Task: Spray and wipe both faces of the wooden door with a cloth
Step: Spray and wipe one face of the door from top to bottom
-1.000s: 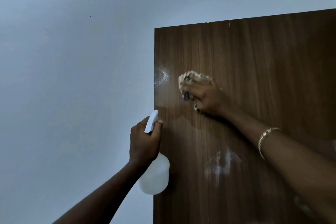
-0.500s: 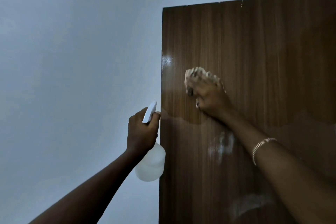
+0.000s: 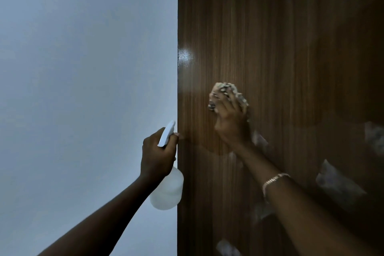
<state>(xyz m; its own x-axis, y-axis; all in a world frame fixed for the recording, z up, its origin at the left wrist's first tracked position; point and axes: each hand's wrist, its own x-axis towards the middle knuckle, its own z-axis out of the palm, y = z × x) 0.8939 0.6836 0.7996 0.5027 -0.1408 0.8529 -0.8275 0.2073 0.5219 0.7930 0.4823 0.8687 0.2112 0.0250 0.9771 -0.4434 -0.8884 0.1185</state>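
Observation:
The dark wooden door [image 3: 291, 52] fills the right half of the head view, its top edge and left edge showing. My right hand [image 3: 230, 124] presses a bunched pale patterned cloth [image 3: 226, 91] against the door's face, left of centre. My left hand [image 3: 158, 156] grips a white spray bottle [image 3: 168, 191] by its neck, just off the door's left edge, the nozzle pointing up. A glossy wet patch [image 3: 186, 56] shines near the left edge above the cloth.
A plain pale wall [image 3: 83, 89] fills the left half, beside and behind the door edge. Pale smears and reflections [image 3: 336, 183] lie on the door's lower right. A bracelet [image 3: 272, 181] sits on my right wrist.
My right hand with the cloth has slid down the door face and turned more upright. The view has shifted, so the door's top edge sits higher. The bottle hand stays near the door's edge.

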